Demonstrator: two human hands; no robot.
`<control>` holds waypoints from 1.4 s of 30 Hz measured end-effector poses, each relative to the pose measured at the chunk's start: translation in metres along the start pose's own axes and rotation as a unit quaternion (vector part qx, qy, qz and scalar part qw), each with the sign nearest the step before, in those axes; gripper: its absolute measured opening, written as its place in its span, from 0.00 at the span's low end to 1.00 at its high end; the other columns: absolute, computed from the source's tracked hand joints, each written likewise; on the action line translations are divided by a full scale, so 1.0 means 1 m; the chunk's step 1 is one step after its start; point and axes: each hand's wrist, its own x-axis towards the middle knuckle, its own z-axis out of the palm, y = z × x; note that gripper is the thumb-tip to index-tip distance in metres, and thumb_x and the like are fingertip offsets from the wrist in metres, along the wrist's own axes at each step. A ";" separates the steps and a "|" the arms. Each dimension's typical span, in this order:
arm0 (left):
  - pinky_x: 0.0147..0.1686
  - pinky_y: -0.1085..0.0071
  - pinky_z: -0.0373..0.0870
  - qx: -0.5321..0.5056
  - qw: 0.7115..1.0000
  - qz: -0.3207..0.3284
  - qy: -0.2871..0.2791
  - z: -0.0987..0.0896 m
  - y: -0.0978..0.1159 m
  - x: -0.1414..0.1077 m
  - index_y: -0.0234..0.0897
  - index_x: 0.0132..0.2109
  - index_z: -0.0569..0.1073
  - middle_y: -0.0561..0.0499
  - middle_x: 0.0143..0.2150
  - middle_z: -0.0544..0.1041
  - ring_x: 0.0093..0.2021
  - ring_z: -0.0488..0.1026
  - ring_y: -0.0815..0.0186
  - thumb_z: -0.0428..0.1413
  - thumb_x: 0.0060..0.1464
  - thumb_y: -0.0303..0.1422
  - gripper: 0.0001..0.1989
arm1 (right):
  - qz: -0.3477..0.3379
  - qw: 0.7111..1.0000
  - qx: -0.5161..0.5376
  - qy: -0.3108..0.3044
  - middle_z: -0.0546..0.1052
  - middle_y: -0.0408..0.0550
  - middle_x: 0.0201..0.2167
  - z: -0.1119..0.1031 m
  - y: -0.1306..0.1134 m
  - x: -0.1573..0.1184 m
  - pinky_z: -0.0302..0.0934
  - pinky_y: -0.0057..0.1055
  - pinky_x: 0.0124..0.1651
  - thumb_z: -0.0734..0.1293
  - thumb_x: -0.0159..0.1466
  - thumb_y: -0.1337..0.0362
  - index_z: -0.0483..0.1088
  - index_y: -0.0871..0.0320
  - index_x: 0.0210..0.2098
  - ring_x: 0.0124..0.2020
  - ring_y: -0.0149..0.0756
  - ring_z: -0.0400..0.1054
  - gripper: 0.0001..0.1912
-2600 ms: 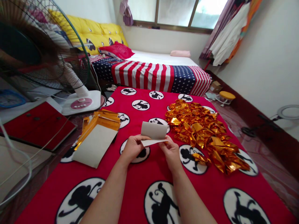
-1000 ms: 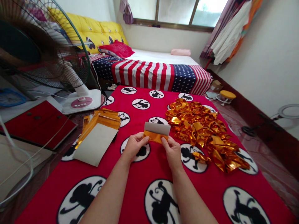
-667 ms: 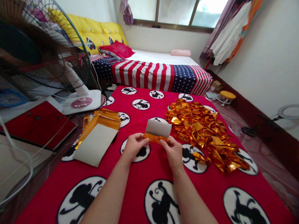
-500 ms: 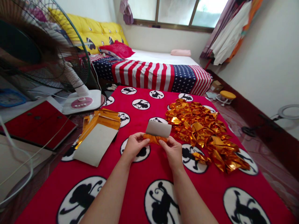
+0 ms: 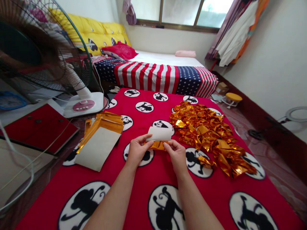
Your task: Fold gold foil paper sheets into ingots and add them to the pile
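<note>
Left hand (image 5: 137,149): gripping the left end of the folded sheet (image 5: 159,133) between thumb and fingers, the thumb pressing on the foil side
Right hand (image 5: 177,153): pinching the right end of the same sheet, the thumb resting on the foil near the corner
Folded sheet: spanning the gap between both hands, its pale flap standing up beyond the fingertips and its orange foil band (image 5: 159,145) facing the person between the thumbs
Stack of sheets (image 5: 98,148): lying left of the left hand, well apart from it, a pale sheet covering orange ones
Foil pile (image 5: 203,127): spreading beyond and right of the right hand, gleaming orange
Loose foil piece (image 5: 205,162): sitting nearer the right hand, without touching it
Red cloth (image 5: 134,204): stretching beneath everything, showing black monkeys in white circles
</note>
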 end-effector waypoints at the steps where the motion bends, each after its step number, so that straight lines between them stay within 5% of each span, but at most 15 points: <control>1: 0.35 0.70 0.75 0.002 1.000 0.008 0.004 0.000 -0.001 0.000 0.31 0.43 0.81 0.44 0.37 0.83 0.34 0.78 0.63 0.71 0.34 0.37 0.25 | -0.008 1.000 -0.005 0.001 0.75 0.47 0.28 0.000 0.000 0.000 0.63 0.30 0.35 0.72 0.55 0.54 0.74 0.58 0.25 0.31 0.35 0.68 0.13; 13: 0.37 0.70 0.75 -0.007 0.998 -0.042 -0.053 -0.004 0.008 -0.003 0.32 0.46 0.81 0.43 0.39 0.83 0.36 0.79 0.60 0.72 0.34 0.38 0.28 | -0.019 0.999 -0.004 0.034 0.69 0.42 0.25 -0.004 0.005 0.001 0.57 0.28 0.31 0.72 0.57 0.58 0.72 0.58 0.22 0.27 0.31 0.62 0.12; 21: 0.36 0.69 0.76 -0.009 1.000 -0.022 -0.007 -0.004 0.003 -0.001 0.31 0.48 0.79 0.44 0.39 0.83 0.36 0.80 0.60 0.71 0.36 0.38 0.29 | 0.017 0.999 0.022 0.031 0.78 0.49 0.34 -0.002 0.006 0.002 0.64 0.33 0.41 0.74 0.52 0.59 0.74 0.59 0.24 0.36 0.38 0.71 0.10; 33: 0.40 0.67 0.77 0.014 1.000 0.022 0.010 -0.002 0.004 -0.001 0.31 0.47 0.80 0.44 0.39 0.83 0.38 0.80 0.59 0.69 0.38 0.35 0.26 | 0.041 0.998 0.037 0.037 0.78 0.46 0.27 -0.002 0.008 0.004 0.63 0.29 0.35 0.75 0.52 0.54 0.74 0.59 0.23 0.29 0.34 0.69 0.15; 42: 0.36 0.71 0.76 0.000 1.000 0.021 0.005 -0.001 0.001 -0.001 0.31 0.46 0.80 0.45 0.37 0.83 0.35 0.80 0.62 0.70 0.38 0.35 0.25 | 0.024 0.998 0.021 -0.045 0.78 0.45 0.31 -0.002 0.009 0.003 0.63 0.30 0.40 0.74 0.54 0.55 0.77 0.58 0.28 0.33 0.35 0.70 0.11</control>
